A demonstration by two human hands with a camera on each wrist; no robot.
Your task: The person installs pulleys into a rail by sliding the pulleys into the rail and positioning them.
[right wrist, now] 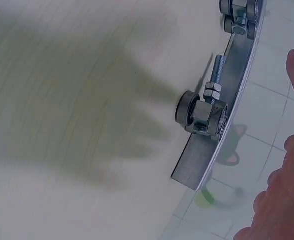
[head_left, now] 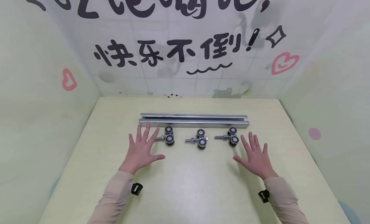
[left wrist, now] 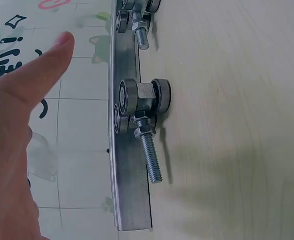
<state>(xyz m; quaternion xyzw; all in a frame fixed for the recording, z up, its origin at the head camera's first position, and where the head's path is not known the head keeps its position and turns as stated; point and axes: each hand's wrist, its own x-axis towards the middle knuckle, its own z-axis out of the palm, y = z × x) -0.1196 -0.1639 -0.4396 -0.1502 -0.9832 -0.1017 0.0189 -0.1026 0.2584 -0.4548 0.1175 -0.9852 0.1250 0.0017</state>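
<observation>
Three roller trolleys (head_left: 200, 138) lie in a row just in front of the steel track (head_left: 193, 120); we judge a careless brush could roll them out of line. Our left hand (head_left: 142, 150) and right hand (head_left: 255, 156) spread wide, fingers straight, holding nothing, over the table (head_left: 188, 192).

Bright, even light falls from overhead. The bench (head_left: 188, 185) carries a pale sheen near its middle and soft shadows under each hand. In the right wrist view a wide, blurred hand shadow spreads over the bench, and the near fingers (right wrist: 279, 200) are out of focus. The head view bows straight lines outward at its edges.
</observation>
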